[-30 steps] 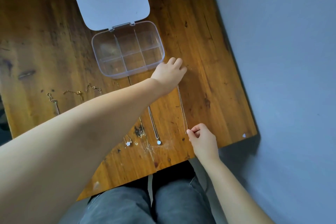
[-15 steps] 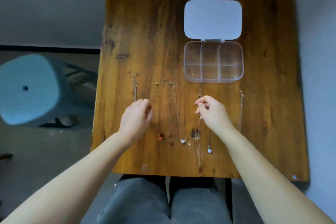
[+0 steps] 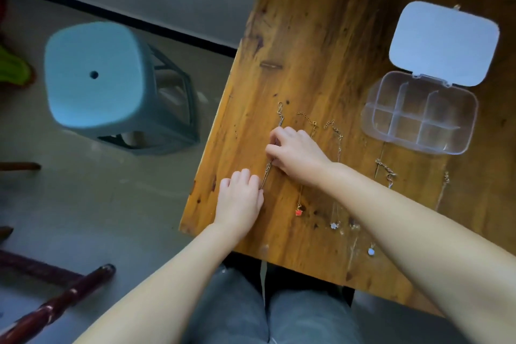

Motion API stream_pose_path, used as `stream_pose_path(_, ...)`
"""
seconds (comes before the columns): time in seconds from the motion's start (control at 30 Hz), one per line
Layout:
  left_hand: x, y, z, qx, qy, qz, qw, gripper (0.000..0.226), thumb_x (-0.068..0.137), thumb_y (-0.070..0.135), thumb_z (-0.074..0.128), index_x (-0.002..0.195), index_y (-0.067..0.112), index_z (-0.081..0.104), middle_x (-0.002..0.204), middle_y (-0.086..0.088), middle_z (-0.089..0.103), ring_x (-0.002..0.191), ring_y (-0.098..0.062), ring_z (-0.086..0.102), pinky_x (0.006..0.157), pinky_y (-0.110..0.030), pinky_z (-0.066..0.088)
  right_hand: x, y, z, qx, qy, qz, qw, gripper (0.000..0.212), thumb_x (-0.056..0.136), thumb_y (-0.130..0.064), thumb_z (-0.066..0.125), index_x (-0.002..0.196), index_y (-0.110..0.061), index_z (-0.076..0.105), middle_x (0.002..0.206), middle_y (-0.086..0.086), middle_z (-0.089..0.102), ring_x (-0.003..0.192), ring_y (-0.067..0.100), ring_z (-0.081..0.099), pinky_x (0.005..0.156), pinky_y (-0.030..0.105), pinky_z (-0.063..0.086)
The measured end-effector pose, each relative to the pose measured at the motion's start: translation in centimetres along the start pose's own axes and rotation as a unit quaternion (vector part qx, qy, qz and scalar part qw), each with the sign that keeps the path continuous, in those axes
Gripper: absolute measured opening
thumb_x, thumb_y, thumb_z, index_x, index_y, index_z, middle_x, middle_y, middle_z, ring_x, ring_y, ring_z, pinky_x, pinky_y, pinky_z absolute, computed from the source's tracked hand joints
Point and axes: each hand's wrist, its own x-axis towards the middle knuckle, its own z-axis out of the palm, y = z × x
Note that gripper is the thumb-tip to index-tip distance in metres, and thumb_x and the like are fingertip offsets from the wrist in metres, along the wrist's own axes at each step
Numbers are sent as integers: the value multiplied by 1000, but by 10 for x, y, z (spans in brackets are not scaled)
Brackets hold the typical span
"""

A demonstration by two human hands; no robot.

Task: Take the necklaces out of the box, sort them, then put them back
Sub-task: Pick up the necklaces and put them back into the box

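Necklaces lie sorted on the brown wooden desk [image 3: 321,36]; clear compartmented plastic box [image 3: 418,113] looks empty; left hand [image 3: 240,198] and right hand [image 3: 298,153] fingers pinch the leftmost thin chain necklace [image 3: 280,120]; returning remains.

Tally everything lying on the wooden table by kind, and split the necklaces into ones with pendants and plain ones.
Pendant necklaces: 3 (red pendant, white flower pendant, pale round pendant)
Chains with no pendant showing: 3 (leftmost chain, faint chain by the dark knot, far-right chain)
Clear box, open: 1
Total: 7
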Motion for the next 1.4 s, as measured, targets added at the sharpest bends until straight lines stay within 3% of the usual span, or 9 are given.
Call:
stream_pose_path(0.13,4,-3,-10,-95,-2,2,995,13,92,22,52,87,12,59,88,-3,56,84,-19,51,76,-33,46,-1,4,3,-25,-19,-31,999,16,96,-22,47,105,-11,56,122,9,50,109,28,45,82,36,31)
stream_pose_path(0.27,16,2,-31,-323,8,-96,941,6,90,19,56,85,17,56,83,2,62,77,-11,58,72,-28,54,-9,2,-20,334,36,108,936,9,96,-18,48,92,-13,55,122,7,57,113,20,51,92,26,37)
stream_pose_path(0.37,36,27,-52,-396,35,-73,915,8,90,17,57,82,18,54,74,3,62,69,-8,60,67,-24,54,-26,6,-43,675,72,204,705,13,99,-17,45,88,-16,53,124,5,61,113,11,58,88,15,44)
stream_pose_path(0.47,59,66,-65,-420,63,-23,905,10,88,15,58,80,12,52,68,8,55,62,-3,50,58,-17,44,-50,16,-62,861,135,190,452,15,101,-14,38,91,-12,49,123,20,62,116,28,59,99,36,47)
stream_pose_path(0.57,79,106,-71,-436,64,18,897,10,88,13,60,92,16,51,74,10,57,65,0,53,60,-12,44,-75,39,-80,902,210,175,333,19,101,-14,37,87,-10,50,113,22,67,111,33,63,96,43,50)
stream_pose_path(0.67,97,143,-75,-453,-19,80,888,29,90,12,57,118,18,52,91,0,66,77,-11,65,69,-26,57,-100,69,-95,882,257,185,350,19,101,-15,38,85,-12,48,103,18,72,106,32,66,89,44,54)
stream_pose_path(0.83,138,195,-74,-425,-67,96,898,11,88,15,60,97,17,65,78,-6,70,68,-17,66,67,-31,56,-123,120,-113,828,302,219,419,14,101,-16,38,104,-11,50,108,17,69,103,29,68,85,43,56)
stream_pose_path(1.2,204,222,-49,-190,34,69,979,19,91,18,55,100,12,70,97,-7,70,90,-22,61,77,-35,52,-83,187,-89,760,286,331,482,8,97,-8,46,96,-10,53,99,14,70,93,24,70,96,43,50)
stream_pose_path(1.4,204,210,-41,-79,59,104,990,19,91,23,57,103,13,67,102,-8,56,98,-23,48,67,-28,37,-82,190,-72,670,248,387,583,9,95,-8,52,100,-5,59,112,15,66,103,23,66,93,37,53)
